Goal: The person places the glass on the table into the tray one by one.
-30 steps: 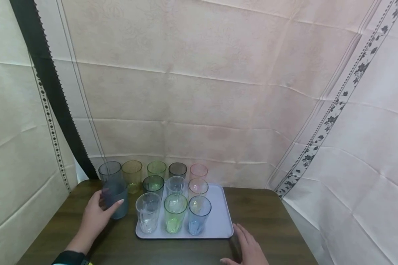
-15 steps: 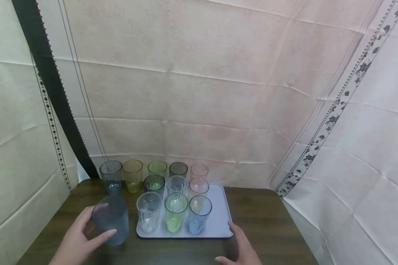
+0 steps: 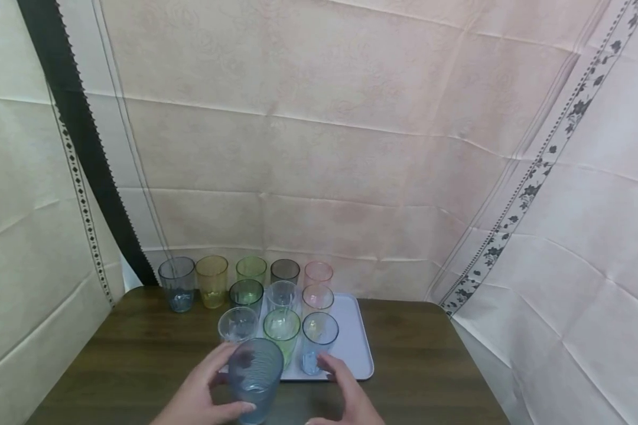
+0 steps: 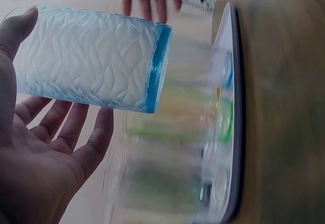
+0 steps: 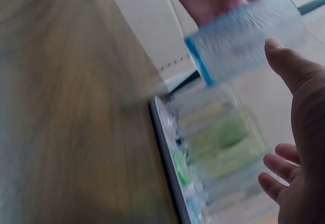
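My left hand (image 3: pixel 204 386) grips a blue drinking glass (image 3: pixel 256 375) between thumb and fingers. The glass is off the table, in front of the tray; its rippled wall (image 4: pixel 96 59) shows in the left wrist view. My right hand (image 3: pixel 348 395) is just right of the glass, thumb and fingers spread, holding nothing. A gap separates it from the glass in the head view. Behind both hands, a white tray (image 3: pixel 357 348) bears a clear glass (image 3: pixel 237 323), a light green glass (image 3: pixel 282 327), a light blue glass (image 3: pixel 319 336) and several more.
Left of the tray, a blue-grey glass (image 3: pixel 178 286) and an amber glass (image 3: pixel 211 282) stand on the wooden table (image 3: pixel 111 354). Green, grey and pink glasses (image 3: pixel 318 273) line the back, close to the hanging cloth (image 3: pixel 351 147).
My left hand has carried the blue glass from the left side, toward me and then right, to the tray's front. My right hand has shifted left from the tray's right corner toward the glass.
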A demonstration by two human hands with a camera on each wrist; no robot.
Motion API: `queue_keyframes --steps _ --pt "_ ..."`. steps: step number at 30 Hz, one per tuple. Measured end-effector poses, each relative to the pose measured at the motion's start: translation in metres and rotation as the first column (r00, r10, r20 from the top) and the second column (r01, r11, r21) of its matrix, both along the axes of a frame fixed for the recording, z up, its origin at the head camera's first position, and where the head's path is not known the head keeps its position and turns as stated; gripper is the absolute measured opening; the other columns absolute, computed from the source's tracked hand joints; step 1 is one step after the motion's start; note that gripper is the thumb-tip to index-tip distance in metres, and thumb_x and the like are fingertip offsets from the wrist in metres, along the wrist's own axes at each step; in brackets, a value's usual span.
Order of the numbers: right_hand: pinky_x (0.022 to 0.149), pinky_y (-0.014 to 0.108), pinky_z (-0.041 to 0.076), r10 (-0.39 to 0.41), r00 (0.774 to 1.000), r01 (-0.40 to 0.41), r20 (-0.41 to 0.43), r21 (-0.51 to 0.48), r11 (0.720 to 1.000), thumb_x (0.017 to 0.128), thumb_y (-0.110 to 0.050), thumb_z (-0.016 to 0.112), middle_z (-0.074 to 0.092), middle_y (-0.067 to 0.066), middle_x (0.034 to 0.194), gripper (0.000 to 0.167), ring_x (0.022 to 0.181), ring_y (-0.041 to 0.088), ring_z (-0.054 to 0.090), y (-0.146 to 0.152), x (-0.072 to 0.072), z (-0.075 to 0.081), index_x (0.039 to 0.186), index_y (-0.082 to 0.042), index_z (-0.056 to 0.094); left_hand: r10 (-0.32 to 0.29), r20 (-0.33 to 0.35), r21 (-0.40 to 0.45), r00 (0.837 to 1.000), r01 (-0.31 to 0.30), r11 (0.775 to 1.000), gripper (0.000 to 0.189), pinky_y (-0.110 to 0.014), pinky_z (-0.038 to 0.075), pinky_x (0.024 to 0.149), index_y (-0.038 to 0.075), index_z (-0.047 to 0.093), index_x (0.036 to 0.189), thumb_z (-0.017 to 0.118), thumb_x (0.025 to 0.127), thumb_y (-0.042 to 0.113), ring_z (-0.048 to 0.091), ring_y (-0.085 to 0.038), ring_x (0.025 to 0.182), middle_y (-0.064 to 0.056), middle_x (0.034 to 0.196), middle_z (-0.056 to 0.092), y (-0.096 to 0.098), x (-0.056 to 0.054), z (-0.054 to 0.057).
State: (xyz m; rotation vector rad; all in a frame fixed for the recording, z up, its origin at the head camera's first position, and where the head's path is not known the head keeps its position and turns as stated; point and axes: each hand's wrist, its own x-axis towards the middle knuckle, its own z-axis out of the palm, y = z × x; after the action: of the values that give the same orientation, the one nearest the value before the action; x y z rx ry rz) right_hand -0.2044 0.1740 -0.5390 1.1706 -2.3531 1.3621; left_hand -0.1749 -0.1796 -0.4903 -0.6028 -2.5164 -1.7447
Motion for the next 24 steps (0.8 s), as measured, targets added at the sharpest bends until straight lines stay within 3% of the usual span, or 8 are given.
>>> queue_keyframes --steps 6,13,20,24 --pt "0.120 0.038 0.049 0.083 0.992 -0.075 0.098 -0.075 0.994 0.089 -0.017 0.097 0.052 0.006 0.166 0.104 0.147 0.026 0.057 -0.025 0.000 0.013 0.172 -0.015 0.034 -0.125 -0.033 0.052 0.992 0.126 0.991 0.072 -0.037 0.063 0.101 0.030 0.058 0.154 0.094 0.091 0.030 0.061 -0.018 0.129 -0.006 0.148 0.059 0.027 -0.008 -0.002" --pt "0.116 0.041 0.054 0.153 0.969 -0.121 0.196 -0.167 0.978 0.091 -0.012 0.093 0.057 0.007 0.160 0.093 0.141 0.029 0.061 -0.041 0.006 0.027 0.168 -0.020 0.041 -0.241 -0.116 0.132 0.964 0.255 0.958 0.072 -0.033 0.061 0.101 0.027 0.057 0.157 0.092 0.094 0.019 0.057 -0.019 0.134 -0.004 0.151 0.056 0.047 -0.017 -0.012" --pt "0.115 0.040 0.054 0.121 0.964 -0.078 0.239 -0.182 0.980 0.093 -0.015 0.091 0.060 0.005 0.155 0.081 0.139 0.029 0.062 -0.045 0.008 0.029 0.162 -0.023 0.049 -0.245 -0.254 0.111 0.936 0.279 0.954 0.073 -0.037 0.066 0.093 0.023 0.058 0.156 0.094 0.092 0.018 0.059 -0.017 0.131 -0.005 0.145 0.059 0.053 -0.018 -0.014" --pt "0.113 0.041 0.056 0.104 0.971 -0.063 0.216 -0.189 0.980 0.092 -0.015 0.093 0.063 0.006 0.153 0.082 0.136 0.029 0.064 -0.043 0.007 0.026 0.161 -0.021 0.050 -0.230 -0.226 0.069 0.947 0.251 0.965 0.075 -0.040 0.065 0.097 0.025 0.055 0.158 0.093 0.094 0.023 0.059 -0.018 0.133 -0.005 0.149 0.058 0.047 -0.016 -0.013"
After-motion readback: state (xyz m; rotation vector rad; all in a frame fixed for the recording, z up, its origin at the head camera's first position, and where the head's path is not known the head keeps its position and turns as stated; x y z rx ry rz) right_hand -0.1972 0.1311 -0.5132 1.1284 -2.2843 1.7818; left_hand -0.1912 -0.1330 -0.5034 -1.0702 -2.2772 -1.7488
